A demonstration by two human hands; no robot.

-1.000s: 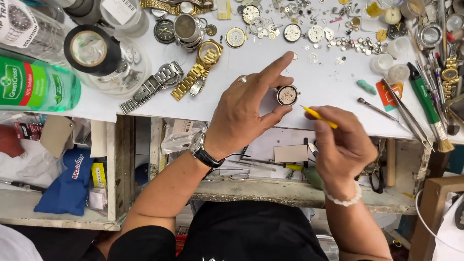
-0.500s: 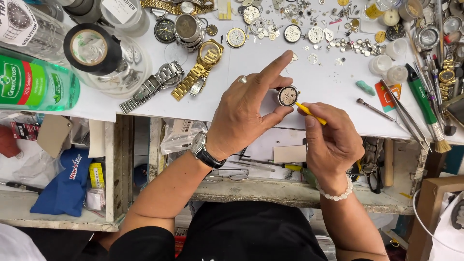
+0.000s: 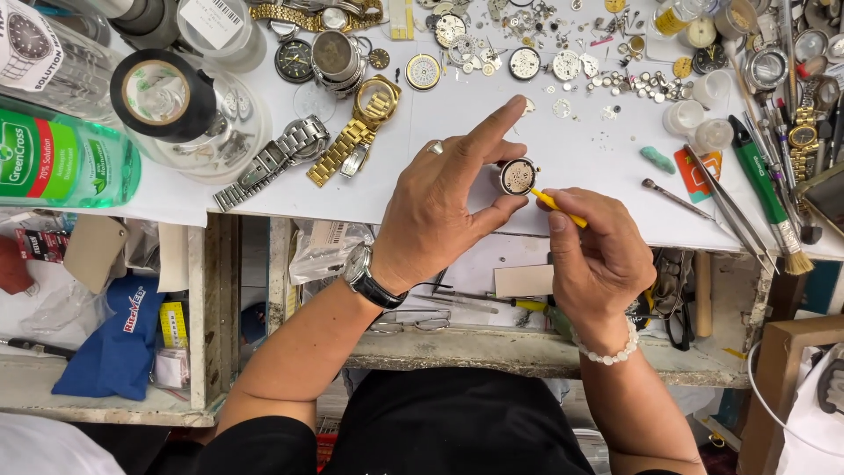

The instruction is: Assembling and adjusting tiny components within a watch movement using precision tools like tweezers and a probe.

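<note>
1. Your left hand pinches the round watch case between thumb and index finger, on the white table near its front edge.
2. Your right hand is closed around the yellow tool — its tip seems to touch the case rim.
3. Open room is small: the gold bracelet watch lies to the left and the tweezers to the right, while bare table stays just behind the case.
4. Since the earlier frame your right hand has come closer to the case — the left has hardly moved.
</note>
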